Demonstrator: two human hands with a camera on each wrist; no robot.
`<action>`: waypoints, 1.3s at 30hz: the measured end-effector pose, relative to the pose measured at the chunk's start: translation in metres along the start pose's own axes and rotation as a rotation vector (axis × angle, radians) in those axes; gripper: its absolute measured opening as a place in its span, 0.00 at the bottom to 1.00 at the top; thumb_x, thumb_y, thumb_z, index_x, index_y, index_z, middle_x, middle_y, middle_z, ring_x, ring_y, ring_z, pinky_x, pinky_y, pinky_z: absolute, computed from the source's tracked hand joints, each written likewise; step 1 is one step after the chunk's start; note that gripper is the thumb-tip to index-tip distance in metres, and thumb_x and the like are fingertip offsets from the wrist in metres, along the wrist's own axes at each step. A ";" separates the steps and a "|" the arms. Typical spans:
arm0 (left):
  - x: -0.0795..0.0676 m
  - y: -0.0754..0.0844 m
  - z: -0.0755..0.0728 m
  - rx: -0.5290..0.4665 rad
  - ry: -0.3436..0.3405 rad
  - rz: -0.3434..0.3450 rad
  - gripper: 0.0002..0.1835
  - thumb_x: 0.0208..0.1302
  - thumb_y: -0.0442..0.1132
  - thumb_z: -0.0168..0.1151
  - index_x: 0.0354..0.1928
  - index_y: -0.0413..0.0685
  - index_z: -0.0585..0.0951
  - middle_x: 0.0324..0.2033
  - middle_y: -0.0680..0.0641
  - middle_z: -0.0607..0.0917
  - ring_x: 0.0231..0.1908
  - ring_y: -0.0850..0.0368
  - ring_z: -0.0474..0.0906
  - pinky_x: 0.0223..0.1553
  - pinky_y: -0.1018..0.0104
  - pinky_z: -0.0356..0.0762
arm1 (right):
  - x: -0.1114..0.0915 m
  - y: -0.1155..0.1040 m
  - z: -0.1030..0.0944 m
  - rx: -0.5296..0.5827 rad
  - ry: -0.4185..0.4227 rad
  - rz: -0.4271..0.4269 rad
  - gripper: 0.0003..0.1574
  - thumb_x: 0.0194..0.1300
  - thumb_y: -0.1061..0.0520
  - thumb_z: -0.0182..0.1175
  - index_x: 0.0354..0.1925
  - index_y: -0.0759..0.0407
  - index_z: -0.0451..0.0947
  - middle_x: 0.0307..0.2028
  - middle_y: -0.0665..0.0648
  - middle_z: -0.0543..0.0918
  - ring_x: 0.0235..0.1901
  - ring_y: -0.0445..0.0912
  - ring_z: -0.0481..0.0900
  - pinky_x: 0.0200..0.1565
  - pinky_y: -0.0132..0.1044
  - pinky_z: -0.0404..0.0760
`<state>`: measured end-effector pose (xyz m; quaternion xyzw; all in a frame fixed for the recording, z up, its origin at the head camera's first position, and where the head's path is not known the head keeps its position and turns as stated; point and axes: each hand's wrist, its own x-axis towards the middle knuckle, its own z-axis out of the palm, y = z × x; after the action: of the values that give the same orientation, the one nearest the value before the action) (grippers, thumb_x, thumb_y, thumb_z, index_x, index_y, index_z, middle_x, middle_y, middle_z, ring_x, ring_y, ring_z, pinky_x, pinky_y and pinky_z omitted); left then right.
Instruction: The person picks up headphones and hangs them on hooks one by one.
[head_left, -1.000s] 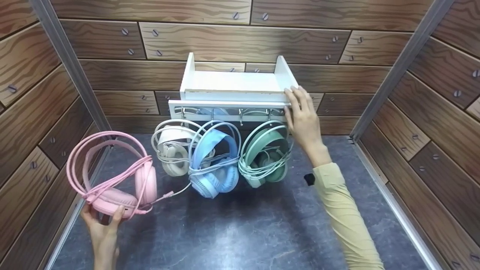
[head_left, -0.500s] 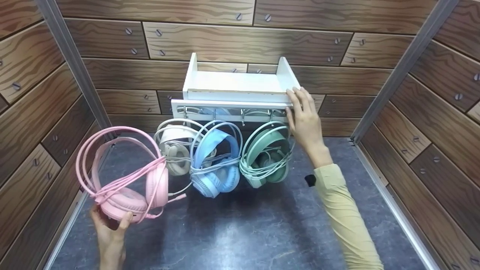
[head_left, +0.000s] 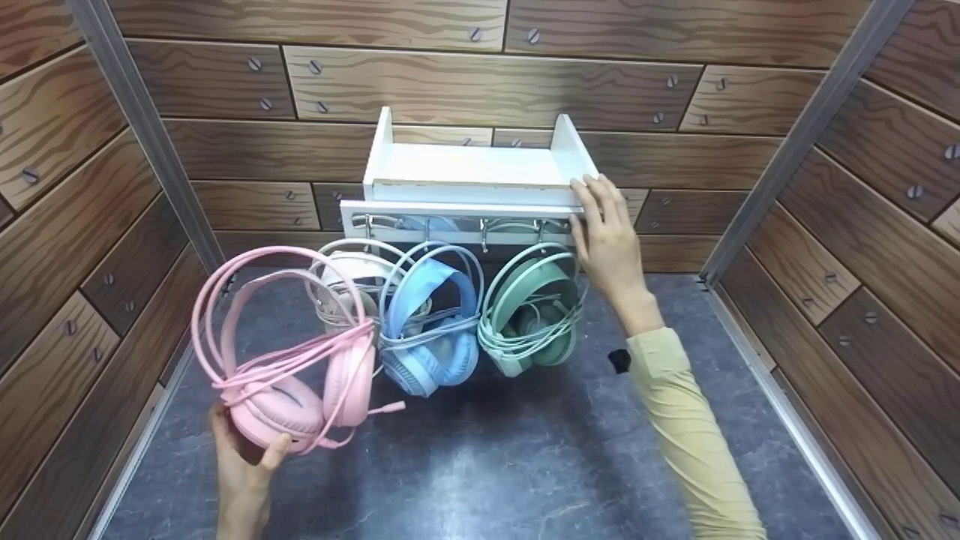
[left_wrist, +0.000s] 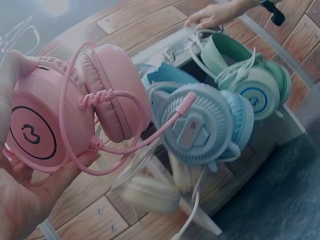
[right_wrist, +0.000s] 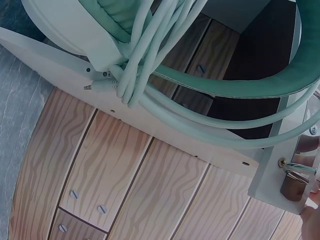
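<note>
My left hand (head_left: 246, 476) grips the lower earcup of a pink headset (head_left: 349, 382), thumb and fingers round it, its cable wound across the cups. In the left wrist view the pink headset (left_wrist: 117, 90) has its microphone boom pointing at the blue headset (left_wrist: 197, 122). My right hand (head_left: 609, 244) rests on the right end of a white rack (head_left: 465, 195), fingertips over its top edge. From the rack's hooks hang a white headset (head_left: 352, 266), partly hidden behind the pink one, a blue headset (head_left: 431, 322) and a green headset (head_left: 529, 315).
A shelf board (head_left: 472, 161) with two upright sides tops the rack. Behind it stands a wood-patterned wall (head_left: 480, 82), with similar walls left and right. The dark marbled floor (head_left: 480, 465) spreads in front. Metal hooks (head_left: 484, 232) line the front rail.
My left hand has carried the pink headset rightward and slightly down, and it now overlaps the white headset in the head view. My right hand stays on the rack.
</note>
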<state>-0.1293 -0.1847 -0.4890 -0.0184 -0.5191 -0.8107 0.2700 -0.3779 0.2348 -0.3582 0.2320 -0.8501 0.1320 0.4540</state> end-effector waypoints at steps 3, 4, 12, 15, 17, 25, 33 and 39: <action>-0.003 0.000 0.005 -0.020 -0.057 0.022 0.41 0.42 0.14 0.53 0.61 0.46 0.57 0.54 0.42 0.66 0.51 0.54 0.70 0.50 0.70 0.74 | 0.000 0.000 0.000 -0.004 -0.001 -0.001 0.28 0.68 0.52 0.48 0.66 0.50 0.61 0.63 0.56 0.66 0.66 0.49 0.56 0.67 0.39 0.54; -0.004 -0.001 0.007 -0.023 -0.074 0.024 0.41 0.43 0.14 0.53 0.61 0.46 0.57 0.55 0.41 0.66 0.51 0.53 0.70 0.50 0.69 0.74 | 0.000 0.000 0.000 -0.003 0.000 -0.002 0.28 0.68 0.52 0.48 0.66 0.50 0.61 0.63 0.56 0.66 0.66 0.49 0.56 0.67 0.39 0.54; -0.014 0.001 0.024 -0.020 -0.134 0.004 0.44 0.40 0.18 0.57 0.64 0.43 0.56 0.56 0.37 0.64 0.52 0.50 0.69 0.52 0.66 0.73 | 0.000 0.001 0.000 -0.011 -0.004 -0.016 0.28 0.68 0.52 0.48 0.66 0.51 0.62 0.62 0.57 0.66 0.66 0.50 0.56 0.67 0.39 0.54; -0.016 0.002 0.030 -0.018 -0.155 0.024 0.46 0.38 0.17 0.57 0.64 0.43 0.56 0.56 0.38 0.64 0.52 0.51 0.69 0.51 0.66 0.73 | 0.000 0.001 -0.001 -0.019 -0.009 -0.025 0.29 0.68 0.52 0.48 0.66 0.52 0.61 0.63 0.57 0.66 0.66 0.50 0.56 0.67 0.39 0.53; -0.017 0.002 0.033 -0.030 -0.182 0.044 0.46 0.37 0.16 0.58 0.64 0.43 0.56 0.57 0.38 0.64 0.52 0.51 0.70 0.51 0.65 0.74 | 0.000 0.002 -0.002 -0.022 -0.012 -0.030 0.29 0.68 0.52 0.48 0.66 0.52 0.61 0.62 0.57 0.66 0.66 0.50 0.57 0.67 0.39 0.53; -0.020 0.001 0.052 -0.060 -0.272 0.094 0.48 0.37 0.18 0.61 0.65 0.38 0.53 0.57 0.35 0.63 0.53 0.47 0.70 0.50 0.62 0.75 | 0.000 0.005 -0.004 -0.030 -0.024 -0.047 0.30 0.68 0.52 0.48 0.66 0.52 0.60 0.63 0.57 0.66 0.66 0.51 0.57 0.68 0.39 0.52; -0.022 -0.007 0.077 -0.027 -0.352 0.129 0.50 0.37 0.19 0.65 0.66 0.37 0.52 0.59 0.33 0.63 0.54 0.44 0.69 0.53 0.59 0.73 | 0.001 0.005 -0.009 -0.037 -0.037 -0.067 0.30 0.68 0.53 0.48 0.66 0.53 0.60 0.63 0.57 0.66 0.65 0.51 0.58 0.68 0.44 0.49; -0.021 -0.011 0.092 0.019 -0.369 0.091 0.52 0.37 0.22 0.67 0.66 0.41 0.52 0.60 0.36 0.65 0.55 0.46 0.69 0.53 0.61 0.73 | 0.003 0.007 -0.014 -0.035 -0.069 -0.084 0.30 0.68 0.52 0.48 0.67 0.52 0.60 0.65 0.55 0.65 0.66 0.50 0.58 0.68 0.44 0.48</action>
<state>-0.1398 -0.0940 -0.4624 -0.1876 -0.5663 -0.7755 0.2066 -0.3731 0.2457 -0.3484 0.2638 -0.8569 0.0898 0.4336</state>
